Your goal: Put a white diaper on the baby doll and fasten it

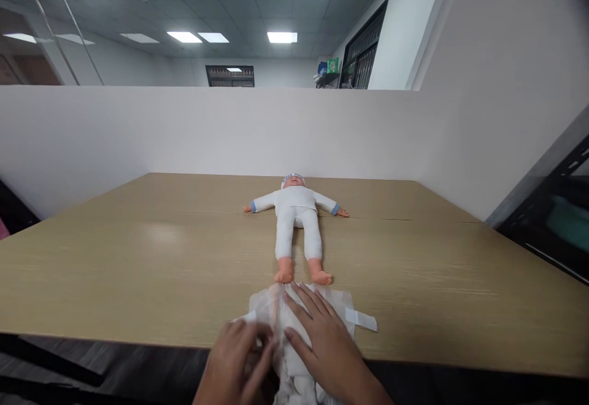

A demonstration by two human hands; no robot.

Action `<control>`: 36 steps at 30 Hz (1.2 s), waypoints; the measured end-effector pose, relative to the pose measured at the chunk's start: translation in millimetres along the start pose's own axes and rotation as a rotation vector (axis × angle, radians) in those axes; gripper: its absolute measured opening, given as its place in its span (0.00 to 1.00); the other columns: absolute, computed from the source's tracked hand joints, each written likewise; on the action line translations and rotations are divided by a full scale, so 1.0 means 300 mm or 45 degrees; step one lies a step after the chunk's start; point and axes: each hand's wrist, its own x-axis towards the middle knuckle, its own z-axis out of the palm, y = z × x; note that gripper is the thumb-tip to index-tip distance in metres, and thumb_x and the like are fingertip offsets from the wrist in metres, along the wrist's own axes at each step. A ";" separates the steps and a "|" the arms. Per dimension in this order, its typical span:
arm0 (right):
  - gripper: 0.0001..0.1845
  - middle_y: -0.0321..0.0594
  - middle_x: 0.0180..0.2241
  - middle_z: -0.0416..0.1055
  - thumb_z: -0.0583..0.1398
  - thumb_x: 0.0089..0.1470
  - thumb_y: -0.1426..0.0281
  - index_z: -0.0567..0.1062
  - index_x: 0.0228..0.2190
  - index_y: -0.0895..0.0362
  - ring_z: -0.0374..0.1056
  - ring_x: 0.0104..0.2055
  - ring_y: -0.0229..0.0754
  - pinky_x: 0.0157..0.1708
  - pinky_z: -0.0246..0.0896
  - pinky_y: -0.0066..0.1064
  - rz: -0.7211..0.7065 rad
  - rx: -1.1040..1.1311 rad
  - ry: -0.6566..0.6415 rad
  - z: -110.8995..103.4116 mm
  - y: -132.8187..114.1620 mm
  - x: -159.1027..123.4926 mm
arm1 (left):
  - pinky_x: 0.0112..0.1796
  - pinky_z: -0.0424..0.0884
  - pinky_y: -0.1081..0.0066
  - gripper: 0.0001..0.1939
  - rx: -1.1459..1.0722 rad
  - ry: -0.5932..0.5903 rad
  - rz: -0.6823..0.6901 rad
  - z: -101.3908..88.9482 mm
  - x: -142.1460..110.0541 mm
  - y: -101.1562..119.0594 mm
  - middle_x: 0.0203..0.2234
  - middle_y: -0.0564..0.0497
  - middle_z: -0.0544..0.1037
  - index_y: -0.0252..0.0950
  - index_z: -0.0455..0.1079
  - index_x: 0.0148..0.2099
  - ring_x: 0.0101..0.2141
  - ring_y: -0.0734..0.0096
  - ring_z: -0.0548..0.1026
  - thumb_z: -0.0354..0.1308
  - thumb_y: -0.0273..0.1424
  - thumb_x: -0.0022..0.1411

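Note:
A white diaper [338, 302] lies unfolded at the table's front edge, its lower end bunched up near me. One fastening tab [365, 320] sticks out to the right, and part of another shows at the left. My right hand [324, 337] rests flat on the diaper with fingers spread. My left hand [243, 353] is curled at the diaper's left edge, thumb and fingertips pinching the thin border there. Just beyond the diaper a baby doll [298, 221] in white clothes with blue cuffs lies on its back, arms out and feet toward me.
The wooden table [138, 270] reaches back to a low white partition [221, 129]. A dark-framed unit [556, 208] stands at the right. Dark metal bars [50, 359] show below the table at the lower left.

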 end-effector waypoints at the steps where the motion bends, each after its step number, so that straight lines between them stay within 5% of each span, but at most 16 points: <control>1: 0.32 0.27 0.78 0.47 0.51 0.76 0.53 0.57 0.76 0.39 0.47 0.80 0.49 0.80 0.48 0.55 -0.004 -0.012 0.004 0.001 -0.001 0.002 | 0.45 0.74 0.59 0.07 0.119 -0.031 0.133 -0.017 0.076 -0.031 0.41 0.49 0.81 0.44 0.75 0.50 0.42 0.57 0.77 0.56 0.33 0.77; 5: 0.32 0.28 0.78 0.47 0.50 0.77 0.54 0.57 0.76 0.41 0.47 0.80 0.49 0.80 0.49 0.56 -0.030 -0.045 0.026 0.010 0.001 0.003 | 0.59 0.71 0.51 0.27 0.608 -0.111 0.376 -0.029 0.407 -0.117 0.65 0.38 0.72 0.40 0.66 0.68 0.61 0.48 0.72 0.59 0.22 0.69; 9: 0.32 0.29 0.78 0.48 0.51 0.77 0.53 0.59 0.75 0.42 0.48 0.80 0.50 0.79 0.51 0.57 -0.045 -0.056 0.047 0.022 0.010 -0.001 | 0.64 0.67 0.46 0.63 0.848 -0.484 0.678 0.030 0.645 -0.141 0.78 0.34 0.50 0.44 0.51 0.79 0.71 0.37 0.61 0.75 0.20 0.46; 11: 0.32 0.29 0.78 0.49 0.51 0.76 0.53 0.58 0.75 0.42 0.49 0.79 0.51 0.78 0.53 0.58 -0.045 -0.069 0.061 0.028 0.014 -0.002 | 0.70 0.58 0.44 0.68 0.883 -0.652 0.924 0.057 0.709 -0.142 0.80 0.38 0.46 0.48 0.49 0.80 0.73 0.38 0.56 0.76 0.19 0.42; 15: 0.33 0.29 0.78 0.49 0.53 0.75 0.55 0.57 0.76 0.41 0.52 0.79 0.52 0.76 0.57 0.59 -0.088 -0.127 0.094 0.044 0.028 -0.001 | 0.69 0.60 0.48 0.57 0.846 -0.745 1.178 0.081 0.757 -0.136 0.79 0.44 0.52 0.48 0.56 0.77 0.72 0.43 0.59 0.73 0.22 0.48; 19: 0.35 0.33 0.78 0.47 0.54 0.75 0.53 0.55 0.77 0.43 0.54 0.78 0.55 0.73 0.62 0.60 -0.179 -0.202 0.105 0.065 0.057 0.009 | 0.62 0.66 0.50 0.24 0.750 -0.678 1.282 0.097 0.762 -0.119 0.71 0.47 0.68 0.42 0.72 0.61 0.63 0.47 0.67 0.66 0.31 0.63; 22: 0.37 0.37 0.78 0.44 0.54 0.75 0.51 0.53 0.77 0.45 0.53 0.78 0.58 0.72 0.64 0.61 -0.228 -0.244 0.062 0.065 0.087 0.024 | 0.53 0.69 0.53 0.11 0.686 -0.654 1.351 0.115 0.775 -0.101 0.58 0.48 0.79 0.41 0.74 0.54 0.52 0.51 0.72 0.61 0.33 0.70; 28: 0.35 0.31 0.78 0.42 0.50 0.77 0.51 0.47 0.78 0.38 0.48 0.80 0.53 0.76 0.57 0.60 -0.212 -0.152 -0.156 -0.009 0.128 0.081 | 0.53 0.68 0.56 0.16 0.212 -0.685 1.157 0.054 0.882 -0.032 0.51 0.48 0.82 0.40 0.74 0.56 0.49 0.54 0.72 0.62 0.27 0.66; 31: 0.33 0.27 0.79 0.42 0.48 0.79 0.55 0.46 0.77 0.36 0.45 0.81 0.48 0.79 0.50 0.57 -0.203 -0.136 -0.156 -0.030 0.153 0.141 | 0.54 0.69 0.57 0.16 -0.114 -0.673 0.949 -0.022 0.956 0.021 0.50 0.49 0.82 0.42 0.75 0.57 0.52 0.54 0.72 0.64 0.35 0.68; 36: 0.30 0.37 0.78 0.49 0.45 0.79 0.62 0.56 0.77 0.48 0.48 0.80 0.49 0.78 0.52 0.56 -0.214 -0.260 -0.050 -0.017 0.230 0.321 | 0.55 0.70 0.56 0.21 -0.320 -0.597 0.734 -0.120 1.036 0.083 0.51 0.48 0.81 0.43 0.77 0.57 0.54 0.54 0.74 0.70 0.43 0.65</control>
